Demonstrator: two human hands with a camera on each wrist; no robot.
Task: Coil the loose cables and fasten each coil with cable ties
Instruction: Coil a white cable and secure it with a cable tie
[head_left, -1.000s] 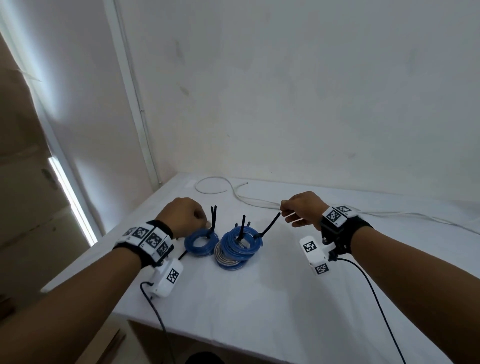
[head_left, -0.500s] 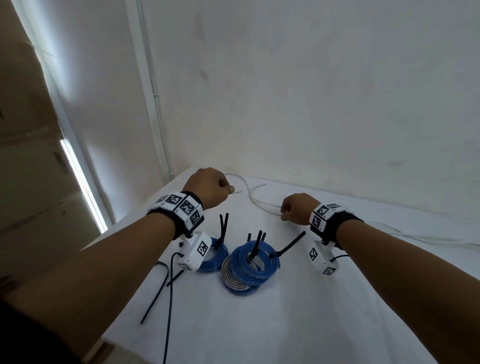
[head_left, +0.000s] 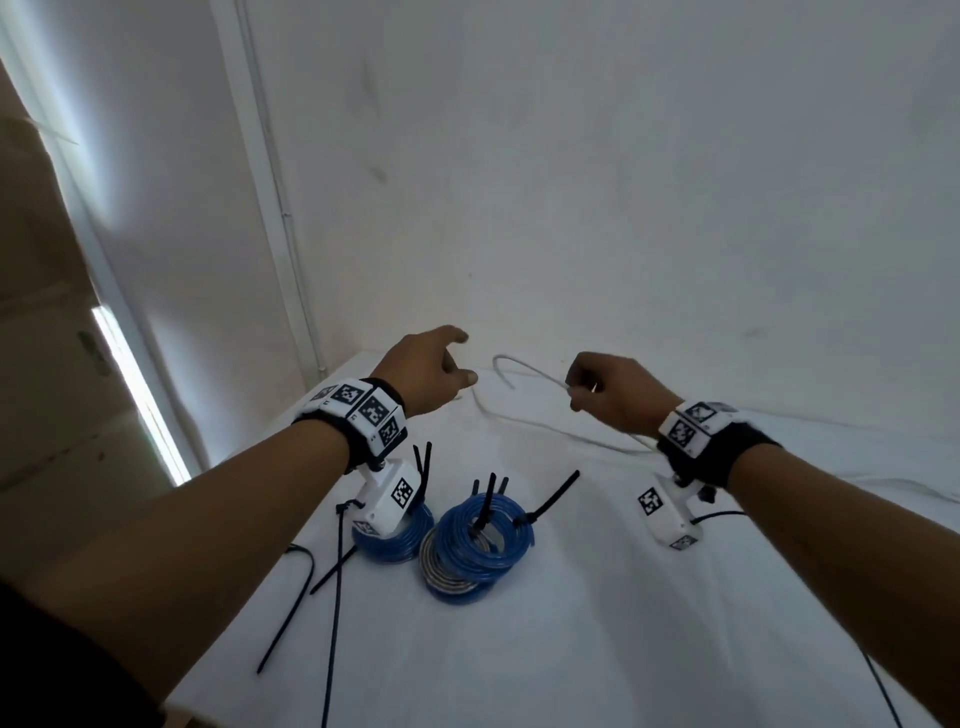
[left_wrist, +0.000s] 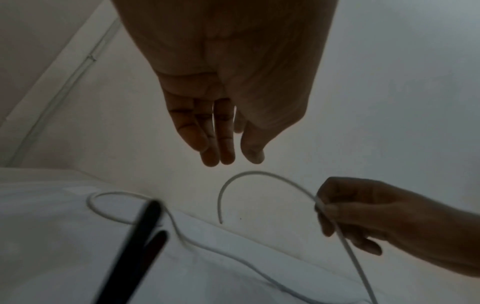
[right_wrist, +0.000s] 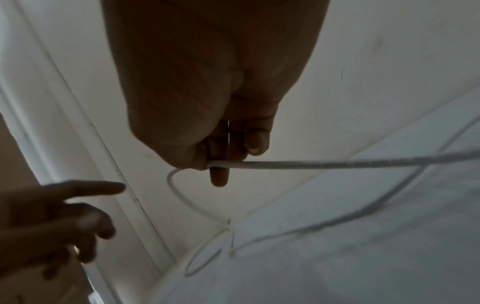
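Observation:
A loose white cable (head_left: 524, 370) runs over the white table (head_left: 597, 649) near the wall. My right hand (head_left: 605, 389) pinches this white cable (right_wrist: 337, 164) near its free end and holds it above the table; the end arcs to the left (left_wrist: 233, 181). My left hand (head_left: 436, 369) hovers just left of that end with straight fingers (left_wrist: 221, 144), holding nothing. Two blue cable coils (head_left: 483, 535) (head_left: 389, 543) lie tied with black cable ties (head_left: 553, 499) on the table below my wrists; the larger coil lies on a grey coil (head_left: 441, 569).
Loose black cable ties (head_left: 332, 566) lie at the table's left front. The white wall (head_left: 623, 208) stands right behind the table, and the table's left edge (head_left: 244, 587) drops off beside a window. A second loop of white cable (left_wrist: 109, 203) lies on the table.
My right hand has lifted the white cable's end off the table. My left hand left the small blue coil, rose toward the wall and opened its fingers.

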